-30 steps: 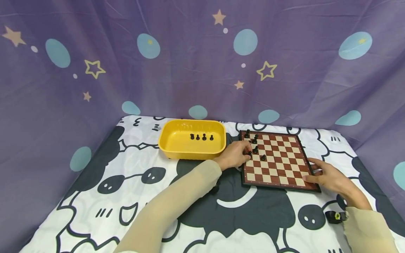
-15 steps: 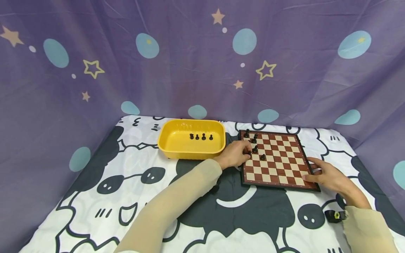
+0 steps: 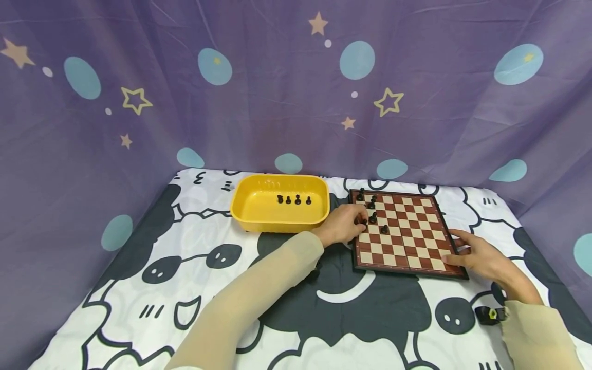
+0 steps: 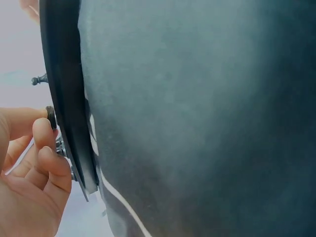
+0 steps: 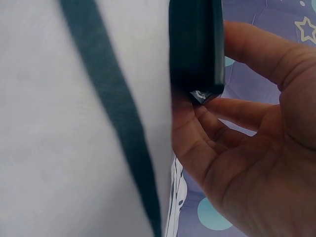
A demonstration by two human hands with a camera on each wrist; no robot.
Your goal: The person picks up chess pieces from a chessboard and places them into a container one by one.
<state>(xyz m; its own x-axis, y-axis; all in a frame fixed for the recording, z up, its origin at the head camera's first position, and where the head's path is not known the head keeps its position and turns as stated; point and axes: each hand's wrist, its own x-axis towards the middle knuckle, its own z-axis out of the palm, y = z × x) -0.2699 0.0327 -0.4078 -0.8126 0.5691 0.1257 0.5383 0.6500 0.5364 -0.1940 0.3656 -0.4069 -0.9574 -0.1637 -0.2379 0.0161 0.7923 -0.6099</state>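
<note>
My left hand (image 3: 341, 224) is at the left edge of the chessboard (image 3: 418, 252), pinching a small black chess piece (image 4: 51, 117) between thumb and fingers. The fingers hide most of that piece, so its kind does not show. Just beyond stand a black pawn (image 3: 385, 229) and several other black pieces, among them a taller black chess piece (image 3: 361, 195) in the far left corner. My right hand (image 3: 481, 259) holds the board's near right edge, thumb over the top and fingers along the side and under it, as the right wrist view shows.
Left of the board stands a yellow tub (image 3: 279, 226) with several black chess pieces (image 3: 298, 200) in it. A cloth with cartoon sheep (image 3: 370, 324) covers the table. A purple curtain (image 3: 277, 113) hangs behind. A dark strap with a small device (image 3: 490, 315) shows at the right wrist.
Almost nothing differs. My left hand stays at the board's left edge with the piece, shifting very slightly, and my right hand keeps its hold on the board's edge.
</note>
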